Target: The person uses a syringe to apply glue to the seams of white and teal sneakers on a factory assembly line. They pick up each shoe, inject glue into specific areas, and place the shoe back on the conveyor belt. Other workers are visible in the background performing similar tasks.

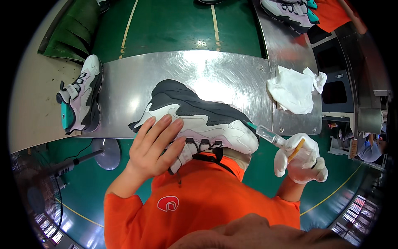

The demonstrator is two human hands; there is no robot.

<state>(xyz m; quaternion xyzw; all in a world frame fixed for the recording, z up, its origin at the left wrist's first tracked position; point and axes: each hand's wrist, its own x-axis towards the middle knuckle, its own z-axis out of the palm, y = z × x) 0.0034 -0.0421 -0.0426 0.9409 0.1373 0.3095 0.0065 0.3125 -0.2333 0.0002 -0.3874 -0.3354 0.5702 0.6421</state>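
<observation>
A white, grey and lilac sneaker lies on its side at the bench's near edge, its dark sole facing away from me. My left hand, bare, grips it near the heel, with fingers laid over the upper and the thumb by the strap. In my right hand, which wears a white glove, is a clear syringe with a green tip. That tip touches or nearly touches the toe end where sole and upper meet. A yellow-orange strip shows against the glove; what it belongs to is unclear.
Another sneaker stands at the left end of the metal bench. Crumpled white cloth or paper lies on the right. Beyond runs a green conveyor belt; more shoes sit far right near a person in orange. A fan stands lower left.
</observation>
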